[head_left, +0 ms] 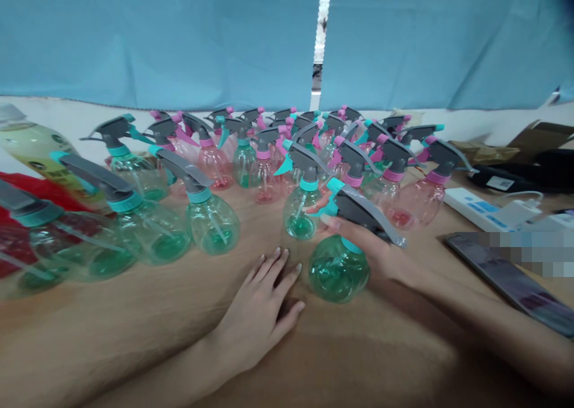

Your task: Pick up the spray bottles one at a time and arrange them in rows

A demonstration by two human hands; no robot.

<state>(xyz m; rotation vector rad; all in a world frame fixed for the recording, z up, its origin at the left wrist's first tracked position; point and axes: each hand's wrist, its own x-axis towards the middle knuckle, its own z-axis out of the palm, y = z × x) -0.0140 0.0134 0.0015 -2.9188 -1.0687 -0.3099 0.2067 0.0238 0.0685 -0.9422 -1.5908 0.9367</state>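
My right hand (359, 236) is closed around the neck and trigger of a green spray bottle (339, 270), with a turquoise collar and a grey spray head. The bottle is tilted, and I cannot tell whether its base touches the table. Flat on the tabletop lies my left hand (266, 303), fingers spread, holding nothing, just left of that bottle. Behind the held bottle stands another green spray bottle (301, 213). A further green spray bottle (214, 222) is upright beyond my left fingertips.
Several pink and green spray bottles (268, 177) crowd the back of the wooden table (147, 330). More green bottles (152, 234) stand at left, near a large yellowish bottle (40, 148). At right are a phone (511, 282), a white power strip (478, 209) and a cardboard box (538, 148).
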